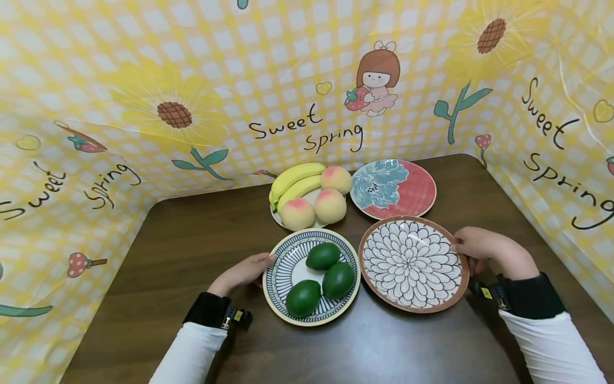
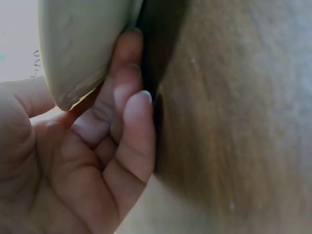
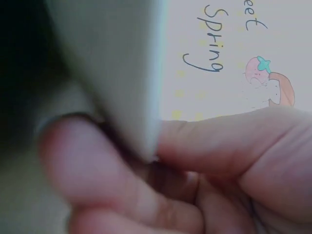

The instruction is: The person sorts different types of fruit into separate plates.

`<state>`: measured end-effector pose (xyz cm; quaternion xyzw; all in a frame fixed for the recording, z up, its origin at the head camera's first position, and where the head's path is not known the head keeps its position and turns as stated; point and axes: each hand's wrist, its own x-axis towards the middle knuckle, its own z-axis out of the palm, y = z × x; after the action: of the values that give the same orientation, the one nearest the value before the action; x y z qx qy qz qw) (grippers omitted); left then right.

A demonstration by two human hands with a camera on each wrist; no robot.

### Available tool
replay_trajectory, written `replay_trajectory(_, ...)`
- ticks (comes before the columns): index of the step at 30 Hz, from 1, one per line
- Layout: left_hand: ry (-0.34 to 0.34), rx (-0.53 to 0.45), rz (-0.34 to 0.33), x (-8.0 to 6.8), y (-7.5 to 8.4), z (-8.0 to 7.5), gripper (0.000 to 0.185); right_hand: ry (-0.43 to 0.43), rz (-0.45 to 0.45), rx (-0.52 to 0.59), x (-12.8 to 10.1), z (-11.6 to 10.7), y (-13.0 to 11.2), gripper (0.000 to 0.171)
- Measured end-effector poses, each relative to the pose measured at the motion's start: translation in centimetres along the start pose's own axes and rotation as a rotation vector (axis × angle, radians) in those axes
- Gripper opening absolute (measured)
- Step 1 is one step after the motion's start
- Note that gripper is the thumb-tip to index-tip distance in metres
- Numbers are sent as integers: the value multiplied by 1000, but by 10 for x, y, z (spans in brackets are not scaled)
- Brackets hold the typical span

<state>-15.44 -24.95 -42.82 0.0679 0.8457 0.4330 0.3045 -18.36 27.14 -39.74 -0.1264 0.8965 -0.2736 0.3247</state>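
While the left hand (image 1: 242, 273) is pinching the rim of the striped plate (image 1: 282, 277) carrying three green fruits (image 1: 323, 277), the right hand (image 1: 482, 249) is pinching the petal-patterned plate (image 1: 412, 264) beside it. Both plates are sitting near the surface's (image 1: 192, 240) front edge, each grip curling thumb over rim, fingers (image 2: 134, 126) underneath.

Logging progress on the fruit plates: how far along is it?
Done: three green fruits lie on the striped plate. In hand: left hand grips that plate's rim; right hand grips the empty flower plate. Left: peaches and bananas share the back plate; the red plate is bare.
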Motion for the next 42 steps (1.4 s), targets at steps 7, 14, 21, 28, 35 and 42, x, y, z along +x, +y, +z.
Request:
replay_trajectory(7,43,177,-67,1,17,-10,50,-46,1,88,0,0,3,26)
replay_trajectory(14,265,503,-56,10,75,-38,74,-44,-26,98,-1,-7,-2,37)
replay_trajectory(21,293,582,15,50,127,-44,73,-20,-29,92,-4,-11,-4,40)
replay_trajectory(28,236,614,-127,78,135,-28,70,-12,-22,148,-6,5,-2,34)
replay_trajectory(35,163,631,-199,94,130,-22,75,7,-3,154,-6,14,-1,31)
replay_trajectory(42,202,608,-225,97,137,-17,87,23,-8,135,-7,7,-2,30)
